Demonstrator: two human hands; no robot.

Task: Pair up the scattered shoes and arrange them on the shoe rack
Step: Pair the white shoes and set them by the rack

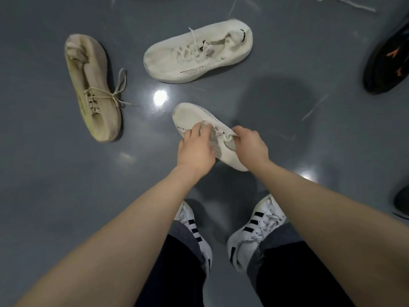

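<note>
Both bare forearms reach forward and down from the lower frame edge, above two worn white trainers with black stripes and dark trousers. Left hand lies knuckles-up over the laces of a white knit lace-up sneaker, fingers curled onto the lace area. Right hand pinches the same shoe's collar, fingers bent round its edge. Shoe held between both hands, toe pointing away, over the glossy grey floor. Matching white knit sneaker lies beyond; beige knit sneaker far left; black shoe with orange marks at right edge.
</note>
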